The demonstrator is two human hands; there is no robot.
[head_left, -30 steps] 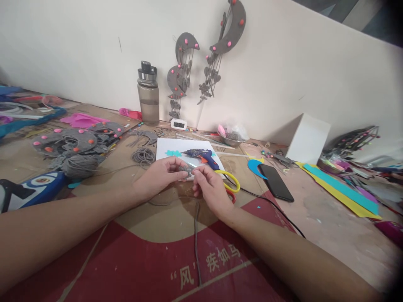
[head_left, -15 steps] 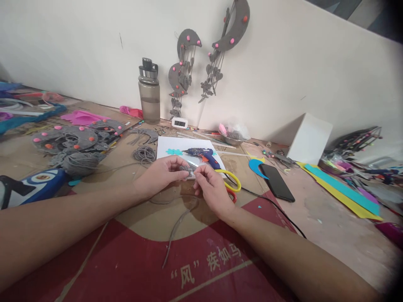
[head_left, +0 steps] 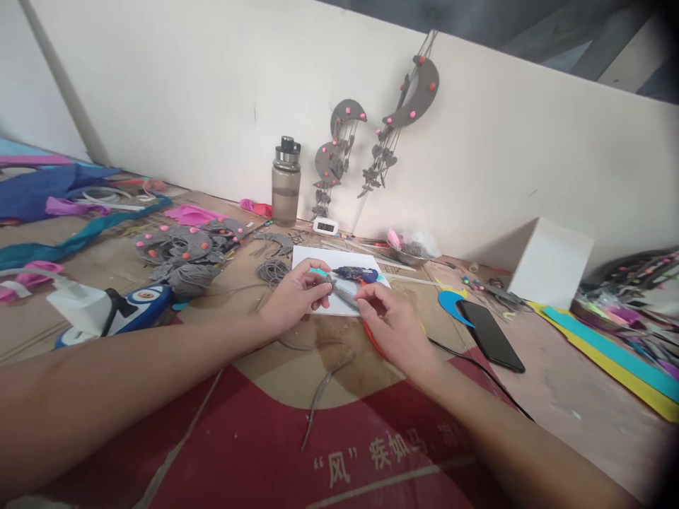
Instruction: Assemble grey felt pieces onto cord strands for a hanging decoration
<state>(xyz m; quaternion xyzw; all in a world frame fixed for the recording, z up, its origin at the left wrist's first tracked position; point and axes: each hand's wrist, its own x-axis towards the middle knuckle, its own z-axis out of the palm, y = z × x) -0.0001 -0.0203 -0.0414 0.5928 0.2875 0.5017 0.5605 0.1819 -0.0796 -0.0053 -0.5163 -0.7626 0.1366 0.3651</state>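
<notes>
My left hand (head_left: 297, 298) pinches a small grey piece (head_left: 329, 281) between thumb and fingertips, above a sheet of white paper (head_left: 305, 256). My right hand (head_left: 397, 325) is just to the right, thumb and forefinger together; what they hold, if anything, is too small to make out. A narrow grey strip (head_left: 346, 297) runs between the hands, and I cannot tell whether it is cord or a scissor blade. Behind them a blue glue gun (head_left: 355, 273) lies on the paper. Scissors show a red handle (head_left: 375, 341) partly under my right hand. Loose grey cord (head_left: 318, 396) lies in front.
A coil of grey cord (head_left: 273, 272) and grey felt pieces with pink and orange dots (head_left: 180, 244) lie left. A bottle (head_left: 286, 194) and small clock (head_left: 325, 226) stand by the wall, near hanging moon ornaments (head_left: 419, 92). A phone (head_left: 493, 336) and black cable (head_left: 477, 367) lie right.
The view has shifted, so the table items sit further right and lower. My right hand has drawn away from the left, widening the gap, and now covers more of the scissors.
</notes>
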